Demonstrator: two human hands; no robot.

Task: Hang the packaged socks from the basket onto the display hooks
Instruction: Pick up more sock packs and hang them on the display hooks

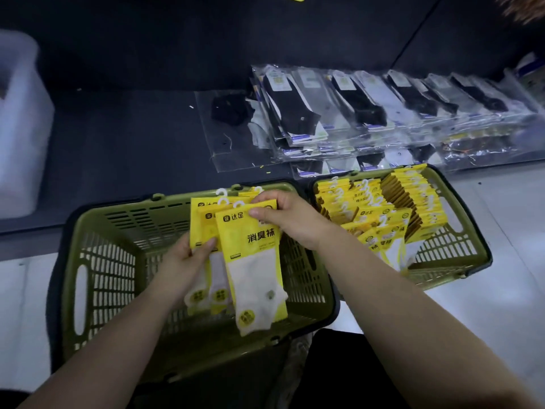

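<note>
Gripping a fan of glossy yellow card packs of white socks (253, 270) above the slotted olive-green plastic basket (97, 261), the left hand (188, 258) is pinching their side edge, thumb in front, while the right hand (292, 219) is curling round the top corners beside white plastic hook tabs (222, 193). More packs are filling the second green lattice basket (460, 246) alongside.

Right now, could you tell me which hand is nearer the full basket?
Right. The right hand pinches the top of the sock packs just left of the full basket; the left hand holds their left edge, farther away over the other basket.
</note>
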